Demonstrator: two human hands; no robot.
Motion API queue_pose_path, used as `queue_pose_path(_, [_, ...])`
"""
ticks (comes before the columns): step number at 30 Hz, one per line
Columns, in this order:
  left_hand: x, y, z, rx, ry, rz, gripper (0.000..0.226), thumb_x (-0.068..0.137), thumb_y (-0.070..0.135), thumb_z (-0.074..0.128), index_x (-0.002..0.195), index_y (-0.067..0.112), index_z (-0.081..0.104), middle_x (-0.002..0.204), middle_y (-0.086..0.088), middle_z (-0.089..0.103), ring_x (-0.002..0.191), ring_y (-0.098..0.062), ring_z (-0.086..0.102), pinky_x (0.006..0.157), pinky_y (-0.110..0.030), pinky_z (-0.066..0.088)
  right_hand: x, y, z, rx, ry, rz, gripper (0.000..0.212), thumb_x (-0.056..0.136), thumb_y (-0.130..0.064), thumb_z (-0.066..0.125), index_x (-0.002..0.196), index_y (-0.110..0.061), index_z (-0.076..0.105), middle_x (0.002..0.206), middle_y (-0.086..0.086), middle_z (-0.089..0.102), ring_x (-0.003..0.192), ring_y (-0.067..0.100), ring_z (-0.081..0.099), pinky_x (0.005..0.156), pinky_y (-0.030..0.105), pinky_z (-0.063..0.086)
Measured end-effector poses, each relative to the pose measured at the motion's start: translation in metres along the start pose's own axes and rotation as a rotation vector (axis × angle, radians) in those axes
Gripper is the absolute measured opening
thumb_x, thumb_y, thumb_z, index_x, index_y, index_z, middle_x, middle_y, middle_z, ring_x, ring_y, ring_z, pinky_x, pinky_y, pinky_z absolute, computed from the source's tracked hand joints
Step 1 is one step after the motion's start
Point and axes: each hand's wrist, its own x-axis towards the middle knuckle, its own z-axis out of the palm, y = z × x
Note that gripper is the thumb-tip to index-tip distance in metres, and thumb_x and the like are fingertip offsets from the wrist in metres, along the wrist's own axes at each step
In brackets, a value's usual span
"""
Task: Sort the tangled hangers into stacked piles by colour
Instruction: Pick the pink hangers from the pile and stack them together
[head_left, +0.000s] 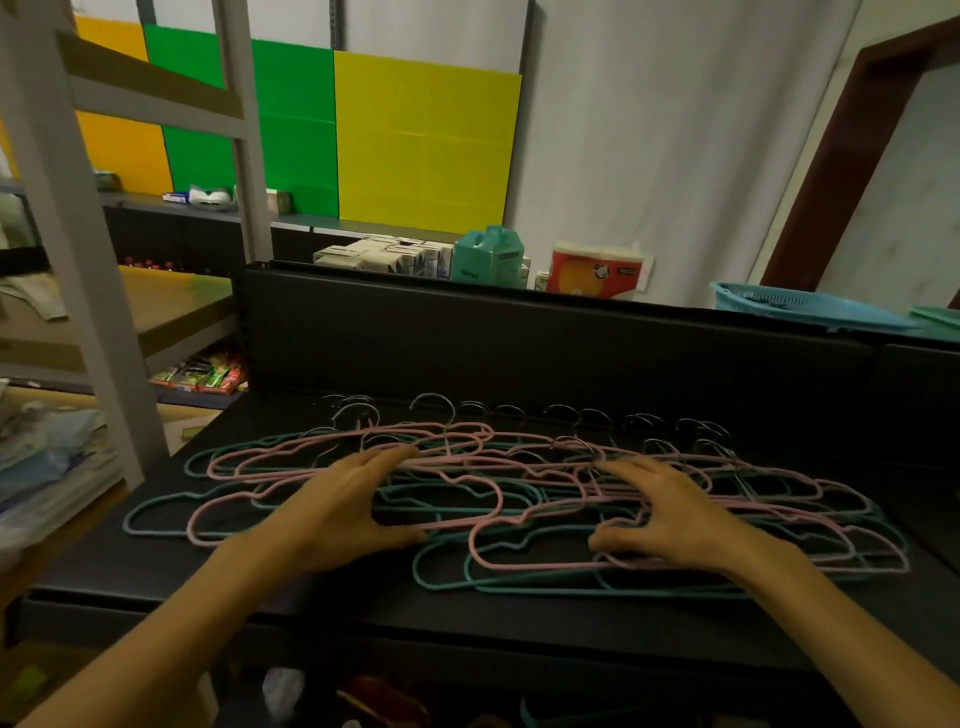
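A tangled heap of wire hangers (519, 499) lies spread across a black shelf top (363, 597), pink and teal ones interlaced with no separate piles formed. The pink hangers (353, 441) mostly lie on top, running from the left part of the heap to its right end; the teal hangers (519, 584) show beneath them and along the near edge and left end. Their metal hooks (431, 402) point away from the person, toward the black back panel (519, 343) that rises behind the shelf top.

The left hand (337, 506) rests on the left-middle of the heap with fingers spread and nearly straight, fingertips touching the pink wires, thumb stretched toward the centre; it grips nothing. The right hand (670, 512) lies on the right-middle of the heap, also with fingers splayed over the wires and thumb pointing inward; whether any fingertip hooks under a wire cannot be told, but the hand looks released rather than clenched. The two hands are well apart, with crossed hangers between them.

Beyond the back panel stand a teal jug (488, 257), a pack of paper rolls in orange wrapping (597, 270) and a row of small cartons (384, 254). A blue plastic basket (800, 309) sits at the right. To the left is a grey shelving frame (67, 218), with yellow and green panels (363, 135) on the wall behind.
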Motion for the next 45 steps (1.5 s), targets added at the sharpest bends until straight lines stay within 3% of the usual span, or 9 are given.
queue_pose_path(4, [-0.002,0.013,-0.009,0.093,0.078,-0.015,0.094,0.07,0.066,0.064,0.146,0.038,0.017,0.151,0.005,0.028,0.132,-0.013,0.036,0.105,-0.031,0.036,-0.019,0.025,-0.007,0.009,-0.077,0.049,0.13,0.037,-0.09,0.058,0.15,-0.037,0.021,0.156,-0.006,0.021,0.141,0.017,0.025,0.114,0.037,0.027])
queue_pose_path(9, [-0.008,0.019,-0.014,0.197,0.137,-0.005,0.093,0.073,0.065,0.062,0.148,0.034,0.015,0.151,0.002,0.028,0.134,-0.016,0.034,0.105,-0.031,0.034,-0.029,0.043,0.0,-0.045,-0.058,0.02,0.114,0.057,-0.073,0.07,0.151,-0.032,0.02,0.159,-0.007,0.018,0.144,0.014,0.019,0.116,0.033,0.02])
queue_pose_path(17, [-0.01,0.008,-0.029,0.074,0.348,-0.054,0.089,0.069,0.053,0.073,0.143,0.022,0.034,0.14,-0.003,0.041,0.119,-0.02,0.048,0.094,-0.036,0.046,-0.024,0.051,0.001,0.021,-0.004,-0.014,0.107,0.059,-0.065,0.078,0.148,-0.034,0.027,0.154,-0.01,0.027,0.138,0.011,0.029,0.115,0.036,0.028])
queue_pose_path(23, [-0.011,0.01,-0.012,0.059,0.316,-0.05,0.089,0.069,0.056,0.072,0.143,0.024,0.034,0.14,-0.002,0.042,0.116,-0.02,0.049,0.092,-0.037,0.048,-0.03,0.066,-0.006,0.018,-0.006,0.026,0.104,0.06,-0.06,0.08,0.147,-0.039,0.027,0.155,-0.009,0.024,0.138,0.013,0.03,0.114,0.036,0.029])
queue_pose_path(27, [-0.002,0.022,0.0,0.021,0.283,-0.023,0.091,0.067,0.062,0.069,0.143,0.027,0.034,0.14,-0.001,0.043,0.118,-0.019,0.049,0.095,-0.037,0.047,-0.04,0.097,-0.021,-0.036,-0.009,0.124,0.107,0.062,-0.056,0.082,0.15,-0.035,0.024,0.158,-0.007,0.021,0.143,0.016,0.023,0.116,0.036,0.025])
queue_pose_path(31, [0.01,0.043,0.01,-0.023,0.28,0.014,0.089,0.067,0.062,0.069,0.142,0.028,0.036,0.139,0.001,0.045,0.118,-0.017,0.049,0.096,-0.035,0.046,-0.046,0.123,-0.038,-0.02,-0.071,0.198,0.106,0.063,-0.05,0.084,0.15,-0.028,0.026,0.156,-0.005,0.026,0.14,0.016,0.03,0.114,0.032,0.027])
queue_pose_path(35, [0.017,0.065,0.019,-0.058,0.285,0.038,0.088,0.067,0.059,0.069,0.141,0.025,0.038,0.142,0.0,0.042,0.124,-0.017,0.045,0.101,-0.034,0.041,-0.045,0.129,-0.044,-0.023,-0.093,0.187,0.1,0.062,-0.051,0.083,0.147,-0.029,0.034,0.153,-0.006,0.031,0.138,0.016,0.033,0.114,0.034,0.03])
queue_pose_path(41, [0.027,0.077,0.026,-0.052,0.282,0.043,0.089,0.067,0.058,0.071,0.141,0.026,0.036,0.14,0.001,0.043,0.119,-0.014,0.047,0.095,-0.031,0.044,-0.043,0.13,-0.047,-0.087,-0.058,0.128,0.09,0.064,-0.053,0.081,0.142,-0.031,0.042,0.149,-0.004,0.033,0.138,0.017,0.031,0.113,0.035,0.03])
queue_pose_path(45, [0.029,0.077,0.027,-0.06,0.268,0.051,0.092,0.061,0.069,0.062,0.14,0.028,0.037,0.137,0.004,0.045,0.116,-0.013,0.049,0.094,-0.033,0.047,-0.046,0.139,-0.048,-0.038,-0.077,0.177,0.111,0.05,-0.067,0.079,0.146,-0.038,0.031,0.155,-0.005,0.018,0.14,0.02,0.026,0.114,0.039,0.031])
